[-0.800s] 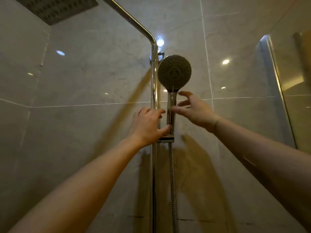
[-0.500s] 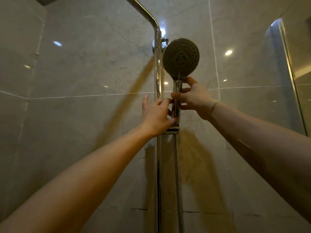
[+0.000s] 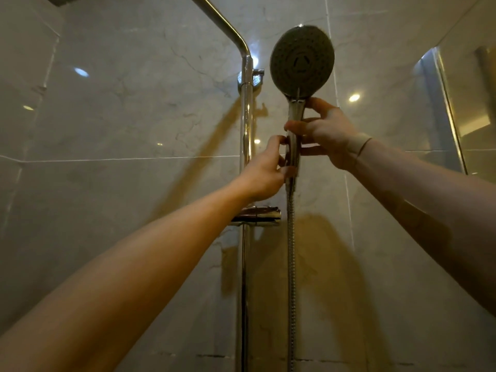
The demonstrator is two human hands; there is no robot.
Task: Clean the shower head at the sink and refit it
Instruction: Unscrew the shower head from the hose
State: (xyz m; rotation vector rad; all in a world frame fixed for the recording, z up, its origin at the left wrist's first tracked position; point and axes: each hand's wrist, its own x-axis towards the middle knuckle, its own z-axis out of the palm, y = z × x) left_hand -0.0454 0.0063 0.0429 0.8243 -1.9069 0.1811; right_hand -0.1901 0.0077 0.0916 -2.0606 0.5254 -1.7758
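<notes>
both hands clamp shower head [image 3: 302, 59] handle, frame center: right hand [image 3: 328, 132] fingers wrapped high, left hand [image 3: 264, 173] pinching low. holder [image 3: 257, 215] sits below, hose [image 3: 291, 264] hanging.

1. Dim, warm yellowish light fills the scene, and the view is slightly soft throughout.
2. Small bright spots of ceiling lights reflect in the glossy wall tiles [image 3: 120, 116].
3. A hard glare sits beside the chrome riser pipe [image 3: 247, 108].
4. Broad brown shadows of two arms fall across the tiles.
5. Wide-angle distortion bends straight lines near the edges.
</notes>
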